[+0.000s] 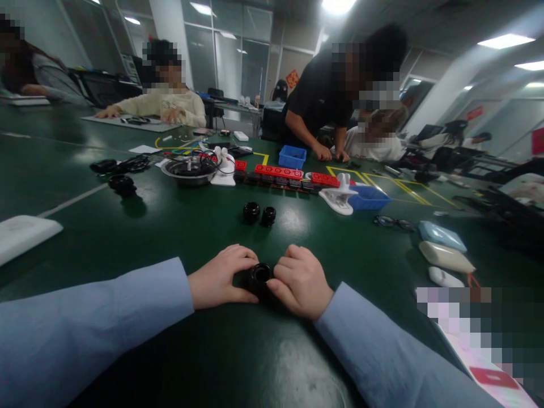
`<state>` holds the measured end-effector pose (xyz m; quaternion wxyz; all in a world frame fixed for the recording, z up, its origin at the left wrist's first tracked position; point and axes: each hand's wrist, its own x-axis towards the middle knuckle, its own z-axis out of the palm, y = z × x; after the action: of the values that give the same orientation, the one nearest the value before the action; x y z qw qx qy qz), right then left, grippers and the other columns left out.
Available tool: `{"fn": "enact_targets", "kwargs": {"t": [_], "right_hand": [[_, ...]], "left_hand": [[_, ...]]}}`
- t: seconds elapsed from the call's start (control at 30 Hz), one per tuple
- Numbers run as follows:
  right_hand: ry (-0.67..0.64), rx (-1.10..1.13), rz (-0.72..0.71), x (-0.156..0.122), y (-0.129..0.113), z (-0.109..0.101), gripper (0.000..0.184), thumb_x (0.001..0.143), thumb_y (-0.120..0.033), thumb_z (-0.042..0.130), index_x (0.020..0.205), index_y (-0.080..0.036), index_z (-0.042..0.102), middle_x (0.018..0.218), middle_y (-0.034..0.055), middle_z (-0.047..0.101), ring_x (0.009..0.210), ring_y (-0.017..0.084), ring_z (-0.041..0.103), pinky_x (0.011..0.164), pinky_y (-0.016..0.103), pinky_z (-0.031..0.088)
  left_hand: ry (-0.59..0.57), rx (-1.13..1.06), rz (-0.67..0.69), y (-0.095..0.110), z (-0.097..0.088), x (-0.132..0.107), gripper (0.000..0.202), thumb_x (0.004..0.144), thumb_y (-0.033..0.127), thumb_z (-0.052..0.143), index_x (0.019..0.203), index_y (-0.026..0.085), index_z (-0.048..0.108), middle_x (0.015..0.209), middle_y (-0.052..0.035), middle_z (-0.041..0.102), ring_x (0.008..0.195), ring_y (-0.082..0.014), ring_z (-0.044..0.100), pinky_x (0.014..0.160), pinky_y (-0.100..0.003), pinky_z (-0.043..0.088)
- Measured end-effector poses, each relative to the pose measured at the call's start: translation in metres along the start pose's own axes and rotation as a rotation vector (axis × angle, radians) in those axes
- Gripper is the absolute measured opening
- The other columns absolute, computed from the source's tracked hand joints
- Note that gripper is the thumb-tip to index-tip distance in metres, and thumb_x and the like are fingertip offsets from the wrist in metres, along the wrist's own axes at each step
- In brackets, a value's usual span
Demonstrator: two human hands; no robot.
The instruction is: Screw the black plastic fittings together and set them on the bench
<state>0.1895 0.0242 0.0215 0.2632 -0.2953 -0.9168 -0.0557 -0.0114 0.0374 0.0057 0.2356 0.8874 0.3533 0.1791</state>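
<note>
A black, glossy, round hollow part point(260, 274) stands on the green table in front of me, its opening facing up. My left hand point(226, 276) grips it from the left, thumb near its lower side and fingers round its far side. From the right, my right hand point(301, 281) presses on it with curled fingers and the thumb along its near side. Parts of its wall are hidden by my fingers. Just beyond stand two similar black parts, a larger one point(251, 212) and a smaller one point(268, 216), side by side.
Farther back lie a round metal-rimmed device point(189, 173) with wires, red strips point(278, 172), white clips point(339, 195) and blue bins point(292, 157). At the right are eyeglasses point(395, 222), pouches point(446, 256) and a white mouse point(445, 277). Several people are around the table.
</note>
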Motion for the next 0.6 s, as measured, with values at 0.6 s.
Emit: {"fn": "enact_targets", "kwargs": {"t": [0.6], "right_hand": [[-0.047,0.186,0.009,0.001,-0.01,0.003,0.036,0.084,-0.038,0.045,0.105,-0.011,0.056,0.098,0.0112,0.059,0.084,0.022,0.048,0.072,0.036,0.039]], "left_hand": [[0.001,0.01,0.026,0.002,0.001,-0.001,0.037,0.068,0.033,0.07,0.1,0.018,0.057,0.103,-0.006,0.052,0.098,-0.0235,0.046,0.09,-0.039,0.036]]}}
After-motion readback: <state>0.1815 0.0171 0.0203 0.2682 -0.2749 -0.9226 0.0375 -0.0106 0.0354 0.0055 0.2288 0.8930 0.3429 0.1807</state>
